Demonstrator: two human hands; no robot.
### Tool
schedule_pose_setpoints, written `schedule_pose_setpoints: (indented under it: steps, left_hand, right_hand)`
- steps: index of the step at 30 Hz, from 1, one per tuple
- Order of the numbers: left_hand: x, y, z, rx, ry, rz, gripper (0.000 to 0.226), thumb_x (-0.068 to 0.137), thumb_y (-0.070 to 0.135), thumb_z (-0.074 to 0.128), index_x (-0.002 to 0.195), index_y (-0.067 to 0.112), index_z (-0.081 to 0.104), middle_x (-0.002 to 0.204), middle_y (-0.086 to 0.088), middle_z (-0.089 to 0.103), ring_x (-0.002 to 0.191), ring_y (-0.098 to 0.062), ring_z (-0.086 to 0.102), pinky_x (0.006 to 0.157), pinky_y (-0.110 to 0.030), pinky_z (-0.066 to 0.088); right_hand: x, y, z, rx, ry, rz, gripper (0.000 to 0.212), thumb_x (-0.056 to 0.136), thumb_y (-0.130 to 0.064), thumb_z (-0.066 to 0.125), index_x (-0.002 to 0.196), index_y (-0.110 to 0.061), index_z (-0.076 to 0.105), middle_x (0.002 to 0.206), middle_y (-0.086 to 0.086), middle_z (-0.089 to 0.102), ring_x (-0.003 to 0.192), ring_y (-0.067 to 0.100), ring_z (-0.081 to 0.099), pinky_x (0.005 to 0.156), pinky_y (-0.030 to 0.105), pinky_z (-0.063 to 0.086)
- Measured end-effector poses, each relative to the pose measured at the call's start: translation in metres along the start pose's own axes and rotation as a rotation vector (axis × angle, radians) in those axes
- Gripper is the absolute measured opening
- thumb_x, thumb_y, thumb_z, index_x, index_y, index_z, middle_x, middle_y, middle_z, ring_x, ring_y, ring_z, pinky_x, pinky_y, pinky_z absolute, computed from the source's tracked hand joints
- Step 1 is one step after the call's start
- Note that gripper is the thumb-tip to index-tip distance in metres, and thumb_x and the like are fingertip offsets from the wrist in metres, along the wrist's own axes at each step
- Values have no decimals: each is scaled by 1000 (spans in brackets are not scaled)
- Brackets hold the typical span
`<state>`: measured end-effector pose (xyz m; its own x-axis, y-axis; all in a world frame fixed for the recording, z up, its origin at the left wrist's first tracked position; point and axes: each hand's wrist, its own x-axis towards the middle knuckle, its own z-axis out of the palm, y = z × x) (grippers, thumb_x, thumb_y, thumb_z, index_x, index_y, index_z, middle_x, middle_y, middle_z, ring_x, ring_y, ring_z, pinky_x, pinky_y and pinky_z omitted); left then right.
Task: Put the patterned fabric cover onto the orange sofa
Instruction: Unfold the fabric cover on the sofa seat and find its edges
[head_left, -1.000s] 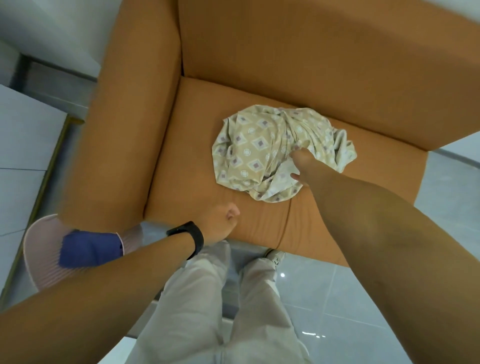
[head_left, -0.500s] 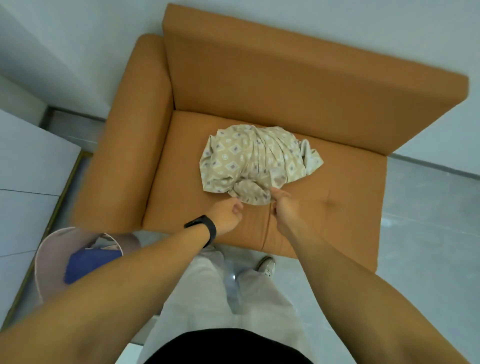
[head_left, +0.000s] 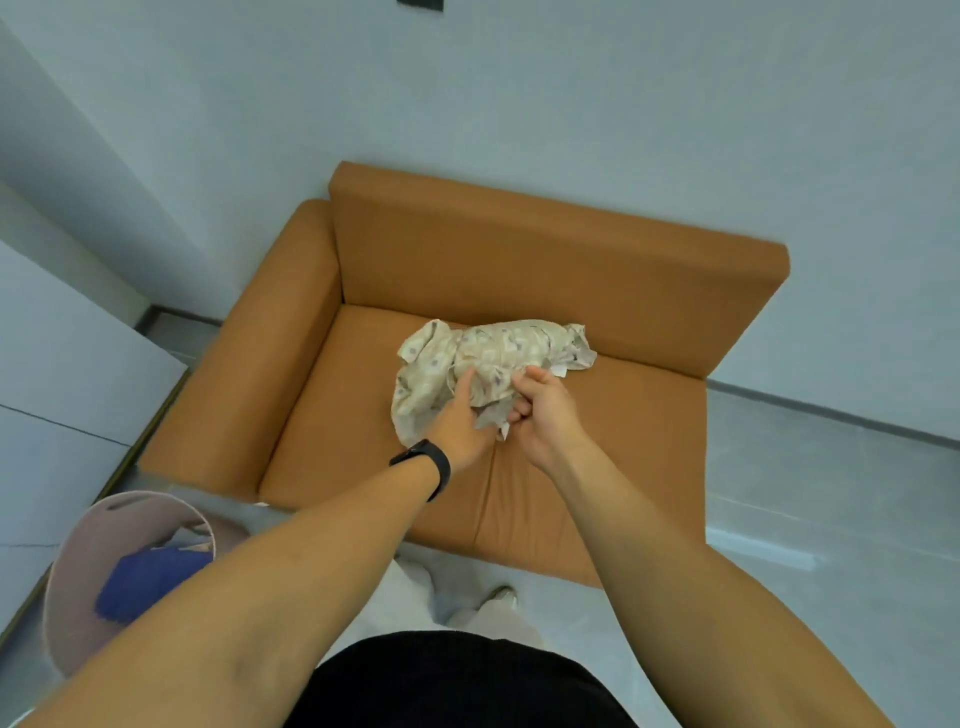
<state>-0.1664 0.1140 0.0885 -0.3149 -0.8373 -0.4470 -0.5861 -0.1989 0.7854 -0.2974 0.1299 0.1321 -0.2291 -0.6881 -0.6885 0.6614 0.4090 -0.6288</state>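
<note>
Beige patterned cover (head_left: 493, 358) sits bunched mid-seat on the sofa (head_left: 545, 270). Left hand (head_left: 460, 421) reaches into the heap, fingers buried in folds; grip cannot be told. Right hand (head_left: 540, 410) curls round a wad near the front edge. Step: gathering it up. Next: find an edge, shake it open.

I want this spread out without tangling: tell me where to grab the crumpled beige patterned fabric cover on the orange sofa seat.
Probably by a loose hem rather than the bunched middle. The beige patterned fabric cover lies crumpled on the orange sofa seat; a free flap trails at its near edge, where the right hand already grips and the left hand reaches in. Come from the front, one hand per corner.
</note>
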Motion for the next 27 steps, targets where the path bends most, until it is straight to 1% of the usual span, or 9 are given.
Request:
schedule_pose_setpoints:
  steps: [2, 4, 8, 14, 17, 19, 22, 24, 27]
  left_hand:
    - [4, 26, 2, 64, 9, 20, 55, 97, 28, 58, 146, 33, 33, 87, 2, 57, 78, -15, 58, 72, -34, 50]
    - [10, 40, 0, 184, 36, 41, 16, 99, 30, 51, 113, 22, 54, 86, -6, 62, 78, -27, 62, 72, -42, 51]
    - [14, 67, -4, 241, 167, 143, 28, 100, 14, 39, 73, 18, 39, 68, -5, 45, 63, -27, 43, 60, -37, 34]
    - [18, 100, -24, 135, 254, 174, 24, 106, 20, 34, 86, 14, 46, 84, -21, 61, 62, -24, 46, 58, -37, 35]
    - [16, 110, -32, 58, 294, 289, 20, 106, 20, 36, 92, 16, 49, 80, -9, 60, 63, -17, 48, 57, -34, 35]
    - [17, 120, -41, 47, 312, 363, 17, 106, 20, 39, 98, 13, 52, 72, 0, 54, 58, -13, 44, 56, -32, 33]
    - [22, 133, -62, 40, 348, 435, 13, 105, 17, 40, 103, 15, 53, 73, 6, 53, 60, -9, 46, 55, -29, 32]
    - [24, 136, -76, 31, 379, 465, 11, 104, 16, 42, 104, 18, 53, 80, 7, 56, 66, -7, 50, 57, -26, 34]
    - [23, 125, -98, -67, 436, 427, 11, 104, 16, 43, 105, 20, 53, 87, 4, 60, 71, -9, 53, 58, -24, 38]
  right_hand:
    - [-12, -21, -1, 14, -27, -42, 37, 97, 0, 56, 130, -14, 49, 74, 0, 50, 50, 9, 36, 51, 26, 33]
    - [-19, -34, -1, 11, -54, -70, 39, 97, 0, 56, 130, -20, 49, 74, 0, 50, 50, 9, 35, 52, 26, 34]
    - [-25, -59, -21, 8, -93, -160, 45, 98, -1, 54, 133, -29, 53, 79, 2, 56, 53, 9, 37, 54, 25, 36]
    - [-20, -79, -38, -316, 5, -327, 35, 91, -2, 54, 116, -20, 72, 96, 2, 67, 71, 11, 55, 69, 26, 48]
    - [-20, -69, -40, -697, 92, -442, 34, 90, -7, 54, 116, -24, 67, 86, -5, 62, 65, 10, 52, 58, 20, 43]
    - [-18, -61, -38, -913, 172, -489, 10, 92, -20, 57, 89, -21, 67, 80, -3, 61, 70, 19, 57, 56, 29, 43]
    - [-8, -51, -26, -1061, 253, -547, 39, 95, -44, 51, 62, -24, 54, 79, 0, 58, 94, 36, 57, 60, 27, 34]
    - [-6, -52, -11, -1108, 281, -585, 38, 96, -42, 47, 62, -27, 49, 90, -1, 53, 100, 33, 50, 63, 21, 26]
    - [-17, -54, 12, -1015, 243, -599, 26, 96, -29, 50, 77, -12, 54, 90, -6, 49, 89, 20, 42, 64, 31, 30]
